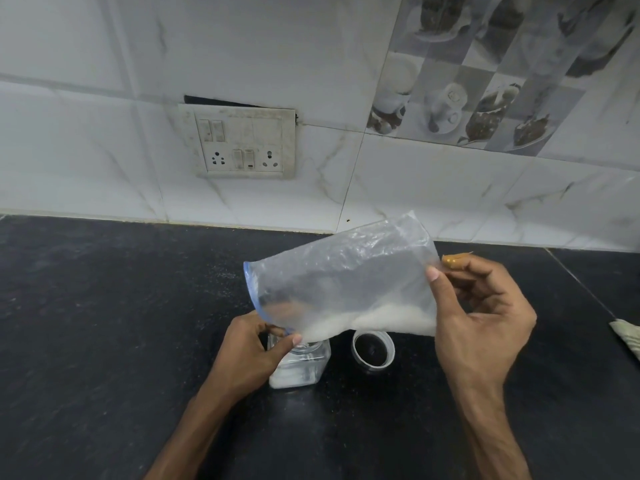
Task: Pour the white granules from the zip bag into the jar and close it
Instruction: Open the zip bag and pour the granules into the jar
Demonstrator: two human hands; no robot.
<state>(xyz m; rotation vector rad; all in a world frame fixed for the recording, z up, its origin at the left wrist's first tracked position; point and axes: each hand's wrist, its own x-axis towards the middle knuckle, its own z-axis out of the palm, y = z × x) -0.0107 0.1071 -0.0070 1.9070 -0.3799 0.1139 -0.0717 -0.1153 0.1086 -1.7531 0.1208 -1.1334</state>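
Observation:
A clear zip bag (343, 278) with a blue zip edge is held tilted over a small square clear jar (301, 367) on the black counter. White granules (377, 320) lie along the bag's lower edge and run toward its open mouth at the jar's opening. A layer of granules sits in the jar's bottom. My left hand (254, 355) pinches the bag's mouth at the jar's neck. My right hand (481, 317) grips the bag's raised closed end. The jar's clear round lid (373, 350) lies open side up just right of the jar.
The black stone counter (104, 323) runs to a white tiled wall with a switch and socket panel (244, 143). A folded cloth or packet (628, 336) lies at the right edge.

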